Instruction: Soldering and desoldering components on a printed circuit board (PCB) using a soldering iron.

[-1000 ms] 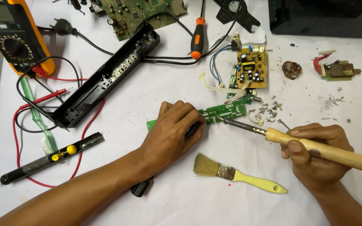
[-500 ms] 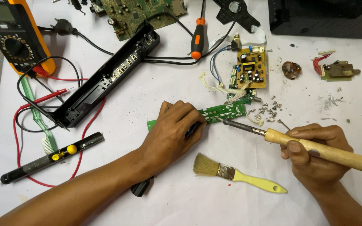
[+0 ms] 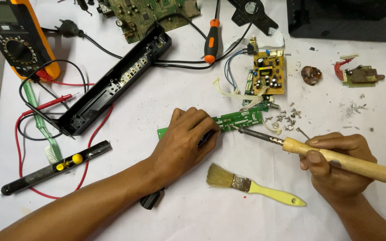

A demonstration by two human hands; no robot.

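My left hand [image 3: 188, 140] presses down on a long narrow green circuit board [image 3: 240, 119] that lies on the white table. A dark object sits under its fingers; I cannot tell what. My right hand [image 3: 336, 167] grips the wooden handle of a soldering iron [image 3: 336, 158]. The iron's metal tip touches the green board near its middle. A paintbrush with a yellow handle [image 3: 255, 185] lies between my two forearms, in front of the board.
A yellow circuit board [image 3: 269, 73], loose screws [image 3: 287, 118], a black plastic casing [image 3: 112, 85], an orange-handled screwdriver [image 3: 211, 38], a multimeter [image 3: 16, 38] with red and black leads, a black desoldering pump [image 3: 54, 168] and a green toothbrush [image 3: 41, 127] lie around.
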